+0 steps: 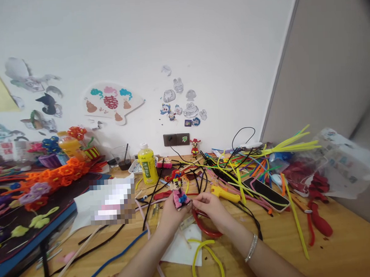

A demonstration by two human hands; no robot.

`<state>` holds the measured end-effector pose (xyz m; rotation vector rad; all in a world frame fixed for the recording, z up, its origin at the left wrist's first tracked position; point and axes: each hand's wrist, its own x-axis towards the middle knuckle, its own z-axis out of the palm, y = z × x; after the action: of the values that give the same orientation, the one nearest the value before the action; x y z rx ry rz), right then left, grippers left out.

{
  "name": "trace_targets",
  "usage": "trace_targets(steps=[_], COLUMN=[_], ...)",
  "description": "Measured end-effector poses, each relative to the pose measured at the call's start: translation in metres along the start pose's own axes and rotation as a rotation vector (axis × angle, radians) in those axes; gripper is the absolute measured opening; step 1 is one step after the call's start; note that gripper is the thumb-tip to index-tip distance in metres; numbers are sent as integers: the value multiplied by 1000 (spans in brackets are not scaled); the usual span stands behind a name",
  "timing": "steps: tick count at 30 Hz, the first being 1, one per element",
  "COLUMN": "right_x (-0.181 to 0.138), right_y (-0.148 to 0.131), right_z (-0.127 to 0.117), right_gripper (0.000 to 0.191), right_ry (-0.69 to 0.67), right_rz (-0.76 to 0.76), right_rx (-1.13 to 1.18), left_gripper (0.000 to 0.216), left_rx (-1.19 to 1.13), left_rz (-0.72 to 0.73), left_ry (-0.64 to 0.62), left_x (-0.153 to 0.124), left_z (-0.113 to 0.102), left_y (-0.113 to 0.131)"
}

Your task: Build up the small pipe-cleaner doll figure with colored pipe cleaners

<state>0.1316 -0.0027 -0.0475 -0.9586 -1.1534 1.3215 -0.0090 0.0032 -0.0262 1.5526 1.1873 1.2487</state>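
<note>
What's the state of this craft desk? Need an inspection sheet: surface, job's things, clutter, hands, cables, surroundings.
Surface: wooden table, mostly covered; bare wood at the near right.
Job's things: small pipe-cleaner doll, pink body, held upright; red pipe-cleaner loop under the hands; white paper sheet beneath.
Clutter: loose pipe cleaners in many colours, yellow glue gun, phone, yellow-green bottle, orange pipe-cleaner flowers, plastic bag.
Hands: left hand grips the doll; right hand pinches at its side, bracelet on that wrist.
Cables: black cable loops up by the wall; another runs from the wall socket.
Surroundings: white wall with stickers and a paper fan.
</note>
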Motion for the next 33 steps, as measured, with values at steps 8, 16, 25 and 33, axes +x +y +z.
trace_targets(steps=[8, 16, 25, 33], right_x=[0, -3, -2, -6], right_y=[5, -2, 2, -4], right_z=[4, 5, 4, 7], right_gripper=[30, 30, 24, 11], right_ry=[117, 38, 89, 270], right_rz=[-24, -24, -114, -440], right_rx=[68, 113, -147, -488], left_gripper=[16, 21, 19, 21], left_rx=[53, -59, -214, -375], left_rz=[79, 2, -159, -218], left_ry=[3, -12, -93, -156], left_x=[0, -5, -7, -12], left_z=[0, 1, 8, 12], left_y=[-1, 10, 14, 15])
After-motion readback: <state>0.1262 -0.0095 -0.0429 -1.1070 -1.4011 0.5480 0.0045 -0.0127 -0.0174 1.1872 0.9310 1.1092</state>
